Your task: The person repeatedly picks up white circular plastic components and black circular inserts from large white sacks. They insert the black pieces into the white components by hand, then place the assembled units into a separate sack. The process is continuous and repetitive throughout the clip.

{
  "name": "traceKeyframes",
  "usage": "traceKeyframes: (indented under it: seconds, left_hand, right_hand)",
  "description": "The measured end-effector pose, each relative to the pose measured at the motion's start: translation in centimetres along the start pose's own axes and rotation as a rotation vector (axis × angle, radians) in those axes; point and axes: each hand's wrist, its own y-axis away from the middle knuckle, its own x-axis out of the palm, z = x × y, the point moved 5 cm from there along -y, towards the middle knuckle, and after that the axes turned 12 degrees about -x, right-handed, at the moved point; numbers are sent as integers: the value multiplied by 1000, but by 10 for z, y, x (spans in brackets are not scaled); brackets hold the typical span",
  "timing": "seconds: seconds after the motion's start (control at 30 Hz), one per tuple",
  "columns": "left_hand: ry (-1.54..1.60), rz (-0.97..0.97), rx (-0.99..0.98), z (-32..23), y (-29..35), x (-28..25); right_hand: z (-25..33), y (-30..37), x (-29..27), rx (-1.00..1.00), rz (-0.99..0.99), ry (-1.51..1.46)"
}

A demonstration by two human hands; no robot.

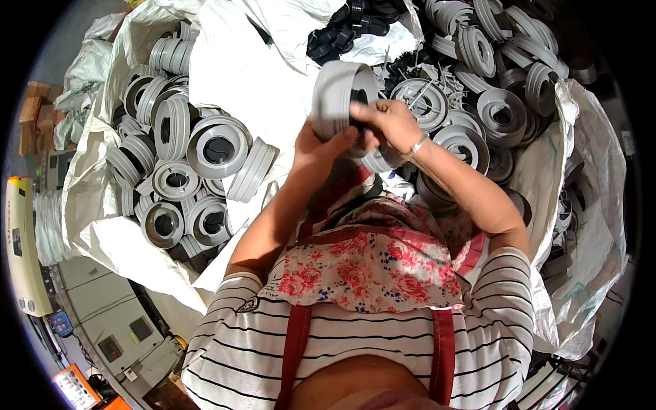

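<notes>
A round grey plastic ring [331, 96] with a ribbed outer wall is held on its side in front of me, its opening turned to the right. My left hand [322, 147] grips its lower edge, the thumb pointing right. At the opening, my right hand [391, 124] has its fingers closed around a black plastic piece [358, 99] inside the ring; its fingertips are partly hidden. Just below my hands another grey ring [381, 158] shows. Black plastic parts [352, 29] lie in a heap beyond the ring.
At left, a white woven sack [89, 184] holds several grey rings [219, 147] with black centres. More grey rings [502, 116] fill the sack [581, 157] at right, with thin white plastic scraps [444, 82] among them. A beige machine [26, 246] and grey cabinet [109, 321] stand far left.
</notes>
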Motion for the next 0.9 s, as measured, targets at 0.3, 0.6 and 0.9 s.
traceKeyframes:
  seconds: [0.3, 0.6, 0.9]
  left_hand:
    - [-463, -641, 957, -150, 23, -74]
    - [276, -148, -269, 42, -48, -32]
    - [559, -103, -279, 44, -69, -57]
  right_hand:
    - [-51, -8, -6, -253, 98, 893]
    - [-11, 10, 7, -473, -34, 626]
    - [35, -128, -42, -744, -211, 1002]
